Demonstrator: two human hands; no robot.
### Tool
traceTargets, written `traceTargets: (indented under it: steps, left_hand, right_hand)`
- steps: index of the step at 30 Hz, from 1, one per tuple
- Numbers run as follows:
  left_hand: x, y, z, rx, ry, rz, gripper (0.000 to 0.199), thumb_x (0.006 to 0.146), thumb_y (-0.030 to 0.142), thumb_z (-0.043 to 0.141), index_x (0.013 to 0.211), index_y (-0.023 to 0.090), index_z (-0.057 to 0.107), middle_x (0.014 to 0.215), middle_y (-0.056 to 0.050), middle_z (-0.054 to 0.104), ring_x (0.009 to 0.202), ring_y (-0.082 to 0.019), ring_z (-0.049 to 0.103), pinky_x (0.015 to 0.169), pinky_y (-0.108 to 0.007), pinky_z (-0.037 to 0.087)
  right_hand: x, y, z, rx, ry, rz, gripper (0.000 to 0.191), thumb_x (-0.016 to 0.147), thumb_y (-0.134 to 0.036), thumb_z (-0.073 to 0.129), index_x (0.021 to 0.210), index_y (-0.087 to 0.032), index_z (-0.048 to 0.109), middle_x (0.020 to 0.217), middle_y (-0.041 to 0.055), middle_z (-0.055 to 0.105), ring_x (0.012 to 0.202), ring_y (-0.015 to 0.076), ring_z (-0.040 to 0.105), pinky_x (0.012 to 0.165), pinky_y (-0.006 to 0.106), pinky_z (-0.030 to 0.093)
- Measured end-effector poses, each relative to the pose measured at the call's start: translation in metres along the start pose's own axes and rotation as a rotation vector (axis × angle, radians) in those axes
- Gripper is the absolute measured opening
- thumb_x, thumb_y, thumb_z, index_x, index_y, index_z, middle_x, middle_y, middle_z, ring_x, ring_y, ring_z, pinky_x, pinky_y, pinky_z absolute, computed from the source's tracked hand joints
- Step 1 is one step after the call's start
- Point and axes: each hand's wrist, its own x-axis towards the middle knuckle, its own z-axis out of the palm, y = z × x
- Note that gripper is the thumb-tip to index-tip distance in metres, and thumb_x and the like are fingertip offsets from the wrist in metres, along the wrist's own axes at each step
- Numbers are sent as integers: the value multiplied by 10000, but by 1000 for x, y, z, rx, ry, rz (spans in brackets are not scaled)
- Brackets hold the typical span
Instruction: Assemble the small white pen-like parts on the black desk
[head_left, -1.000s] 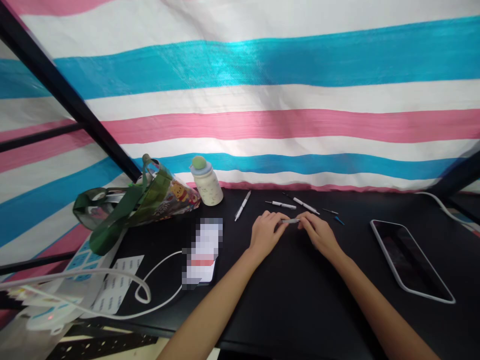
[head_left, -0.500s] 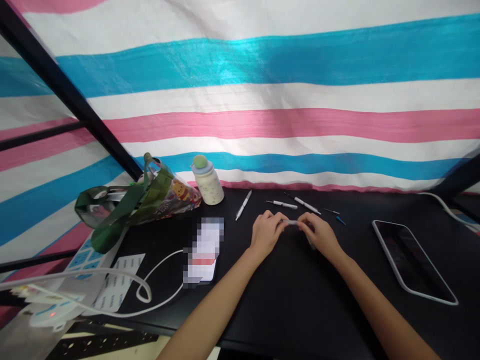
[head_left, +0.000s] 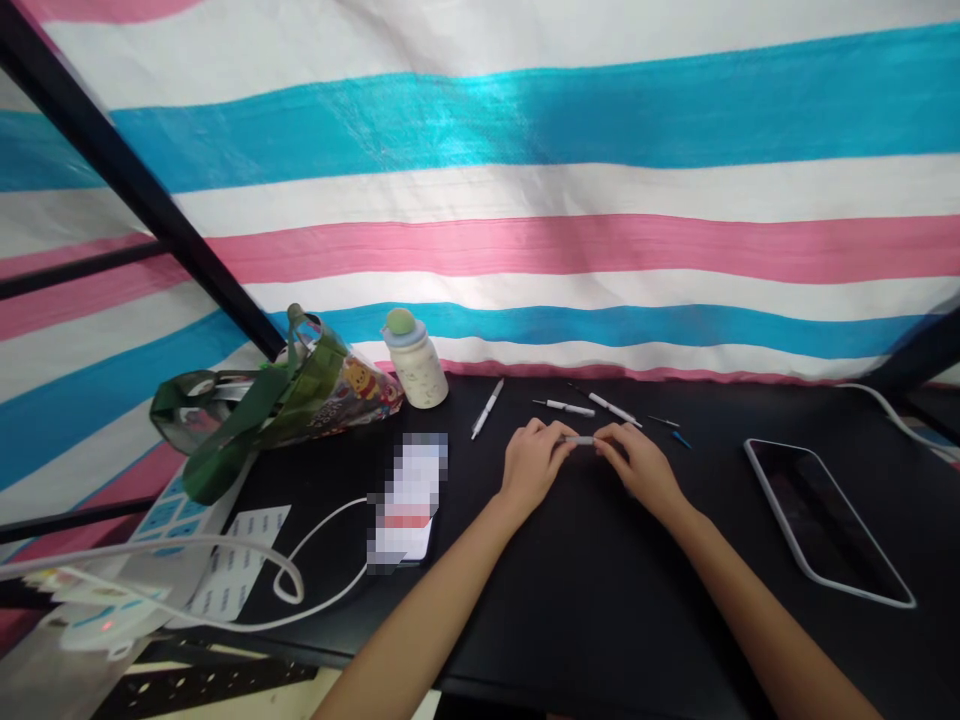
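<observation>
My left hand (head_left: pixel 531 462) and my right hand (head_left: pixel 636 464) are both closed on a small white-grey pen part (head_left: pixel 579 440), one at each end, over the middle of the black table. Just beyond my hands lie a white pen (head_left: pixel 568 408) and another white pen (head_left: pixel 611 407). To their left a third white pen (head_left: pixel 488 409) lies slanted. A thin dark refill (head_left: pixel 664 421) and a small blue piece (head_left: pixel 681 439) rest to the right, past my right hand.
On the left are a phone (head_left: pixel 409 500) with a white cable (head_left: pixel 322 525), a green bag (head_left: pixel 315 390), a bottle (head_left: pixel 417 362) and a printed sheet (head_left: pixel 240 560). A tablet (head_left: pixel 825 520) lies right on the black table (head_left: pixel 600 610). Striped cloth (head_left: pixel 570 250) hangs behind.
The pen part between my hands shows a little more plainly, and the fingers of my right hand have shifted slightly. The other things have stayed where they were.
</observation>
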Motion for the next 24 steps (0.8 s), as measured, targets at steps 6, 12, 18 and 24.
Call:
traceTargets:
  steps: [6,12,18,24]
  left_hand:
    - [0,0,0,-8,8,-3,174,895,316,446,967,245,587,844,8,615,850,-162,504,721,-278,378]
    - [-1,1,-2,-48,14,42,181,904,302,424,972,241,580,907,19,629,872,-159,502,753,-286,369]
    - [-1,0,-1,-30,-2,-18,153,880,335,482,939,247,593,776,25,635,836,-161,511,745,-295,343]
    - [0,-1,0,-41,-21,-17,155,888,352,471,915,237,571,697,50,650,818,-159,511,759,-300,313]
  right_hand:
    - [0,0,1,36,41,-7,226,837,-368,455,964,-216,564,835,48,626,764,192,580,713,316,431]
    - [1,-5,-4,-2,-12,-31,281,892,-356,349,818,-222,585,760,37,615,758,190,564,708,315,419]
    - [3,5,3,3,21,-70,173,847,-316,445,888,-219,582,798,46,618,760,194,576,707,321,434]
    - [3,11,6,-5,41,-73,148,827,-304,480,908,-227,578,814,38,632,757,193,587,710,333,439]
